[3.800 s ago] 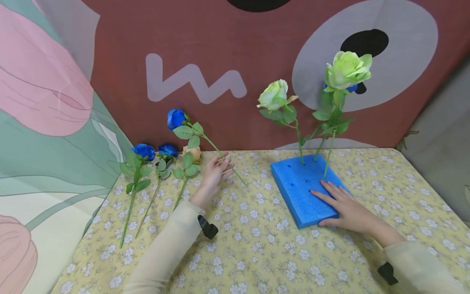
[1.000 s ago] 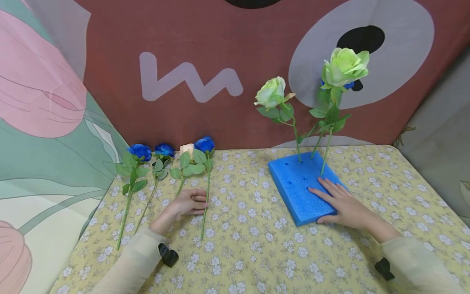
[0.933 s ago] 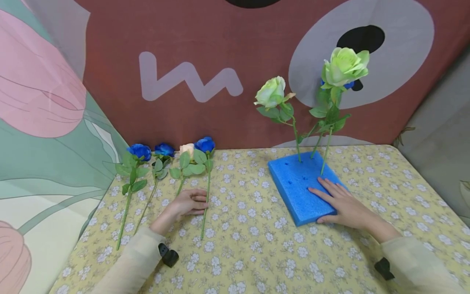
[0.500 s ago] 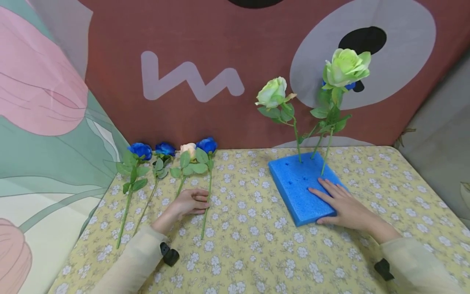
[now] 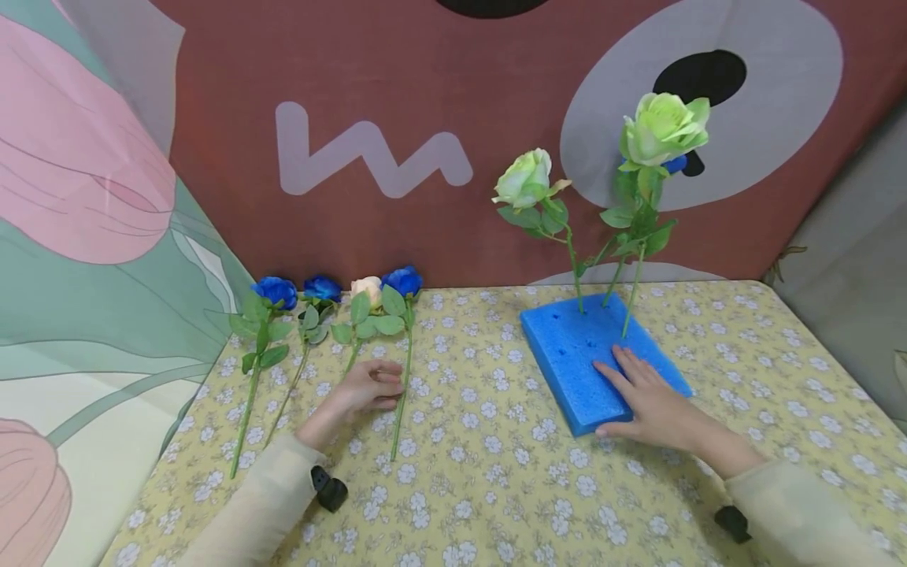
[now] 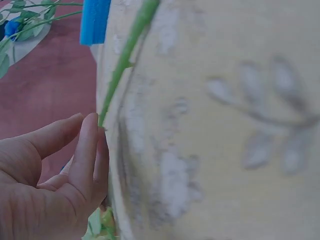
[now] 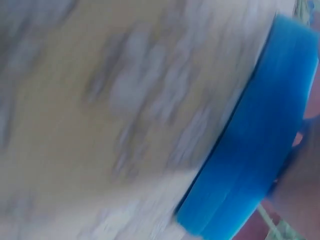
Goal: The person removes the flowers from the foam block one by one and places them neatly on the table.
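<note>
My left hand [image 5: 370, 384] is beside the green stem of a blue rose [image 5: 402, 280] lying at the right end of a row. In the left wrist view the fingertips [image 6: 90, 122] are at that stem [image 6: 122, 65], with the thumb apart and not wrapped round it. Left of this rose lie a peach rose [image 5: 366, 290] and two blue roses [image 5: 322, 288] [image 5: 275, 292]. My right hand [image 5: 655, 405] rests with spread fingers on a blue foam block [image 5: 567, 378], thumb by its near edge. Two pale green roses [image 5: 524, 179] [image 5: 664, 130] stand upright in the block.
Behind the taller green rose, another blue rose [image 5: 675, 164] is mostly hidden. Several small holes mark the foam's top. A flowered yellow cloth [image 5: 482, 472] covers the table; a printed brown backdrop [image 5: 397, 71] rises at its far edge.
The blue rose my left hand held aloft has come down onto the table beside the peach one. My right hand has just slid slightly left on the foam block.
</note>
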The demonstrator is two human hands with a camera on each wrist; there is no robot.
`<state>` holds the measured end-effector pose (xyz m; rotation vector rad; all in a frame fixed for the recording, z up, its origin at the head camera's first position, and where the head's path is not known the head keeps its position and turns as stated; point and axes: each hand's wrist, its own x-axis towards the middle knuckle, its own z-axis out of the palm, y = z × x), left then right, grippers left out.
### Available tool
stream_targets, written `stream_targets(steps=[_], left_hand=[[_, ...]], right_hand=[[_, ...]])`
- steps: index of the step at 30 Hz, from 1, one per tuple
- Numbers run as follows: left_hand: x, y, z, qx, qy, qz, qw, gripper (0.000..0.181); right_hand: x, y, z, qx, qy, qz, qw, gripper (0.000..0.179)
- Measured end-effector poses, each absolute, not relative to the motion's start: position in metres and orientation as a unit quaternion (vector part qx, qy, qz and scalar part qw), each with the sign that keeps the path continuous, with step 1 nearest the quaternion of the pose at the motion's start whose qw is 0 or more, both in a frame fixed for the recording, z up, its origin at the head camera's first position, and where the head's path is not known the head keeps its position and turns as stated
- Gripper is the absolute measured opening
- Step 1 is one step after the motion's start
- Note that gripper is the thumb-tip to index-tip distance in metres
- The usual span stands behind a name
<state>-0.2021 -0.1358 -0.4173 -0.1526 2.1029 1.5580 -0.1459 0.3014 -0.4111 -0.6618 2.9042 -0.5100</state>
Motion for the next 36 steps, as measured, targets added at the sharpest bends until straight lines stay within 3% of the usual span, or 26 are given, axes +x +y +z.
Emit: stream_targets(steps=[10,23,36], left_hand=[[-0.213,-0.120,-0.403,-0.043,0.782,0.582,0.219,0.043],[-0.229,-0.047,-0.392,0.019,0.739,0.632,0.233,0.044],[-0.239,-0.001,-0.394,0.041,0.717,0.663,0.211,0.045]], right_hand=[[-0.139,0.269,-0.411,-0.195,0.966,-0.162,0.053,0.096],[-0.142,0.283,-0.416,-0.232,0.959,-0.157,0.046,0.090],[-0.141,0.306,-0.419,-0.328,0.938,-0.108,-0.030,0.084]])
